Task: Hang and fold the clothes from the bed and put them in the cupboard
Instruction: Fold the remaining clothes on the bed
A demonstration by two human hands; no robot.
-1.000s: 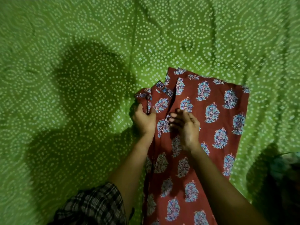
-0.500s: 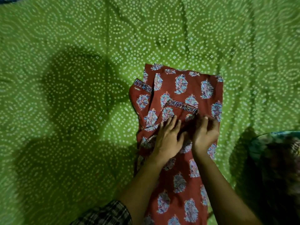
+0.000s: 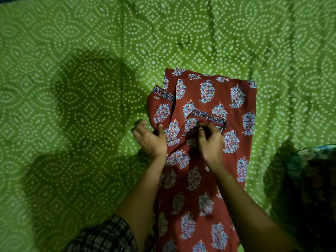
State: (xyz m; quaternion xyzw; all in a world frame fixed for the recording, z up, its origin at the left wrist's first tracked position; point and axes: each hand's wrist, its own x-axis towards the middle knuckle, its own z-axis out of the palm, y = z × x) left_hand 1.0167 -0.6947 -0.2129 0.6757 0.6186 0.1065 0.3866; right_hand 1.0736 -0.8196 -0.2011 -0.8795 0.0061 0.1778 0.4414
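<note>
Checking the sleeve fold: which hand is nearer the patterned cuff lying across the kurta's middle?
Right hand, pinching fabric just below that cuff; left hand grips the left edge of the kurta.

L hand (image 3: 150,140) now at garment's (image 3: 223,99) L edge

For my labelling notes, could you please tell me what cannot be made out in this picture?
Head view:
Red garment, lower end: cut off by the bottom edge.
Right hand, grip: fingertips buried in folded cloth.
Dark bundle, right: shadowed, cropped by the edge; unidentifiable.
Cupboard: outside the frame.
</note>
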